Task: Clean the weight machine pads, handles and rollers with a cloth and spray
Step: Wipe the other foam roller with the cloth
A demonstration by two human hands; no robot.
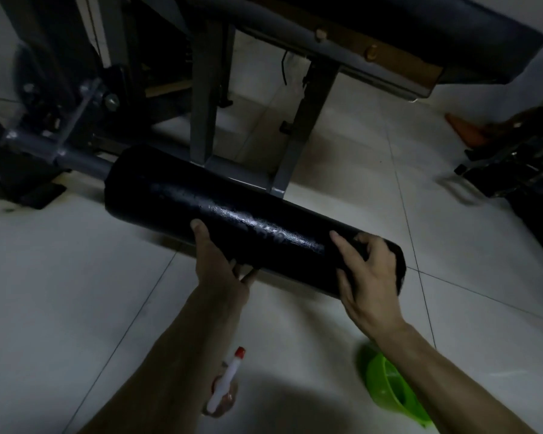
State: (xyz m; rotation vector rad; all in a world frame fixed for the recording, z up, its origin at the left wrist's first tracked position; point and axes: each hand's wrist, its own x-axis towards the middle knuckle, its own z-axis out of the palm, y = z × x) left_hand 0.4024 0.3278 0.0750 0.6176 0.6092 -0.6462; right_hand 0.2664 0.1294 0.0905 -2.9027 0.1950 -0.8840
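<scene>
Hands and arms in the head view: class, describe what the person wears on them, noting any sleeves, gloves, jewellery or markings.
Both arms are bare as far as the frame shows, with no sleeve in view. The left hand and the right hand wear no gloves. No watch, bracelet or ring is visible. The dim light could hide small marks.

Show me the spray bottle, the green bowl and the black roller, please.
spray bottle (225, 381): head view, its white sprayer head.
green bowl (386, 382): head view, its inner wall.
black roller (232, 208): head view, its shiny top side.
</scene>
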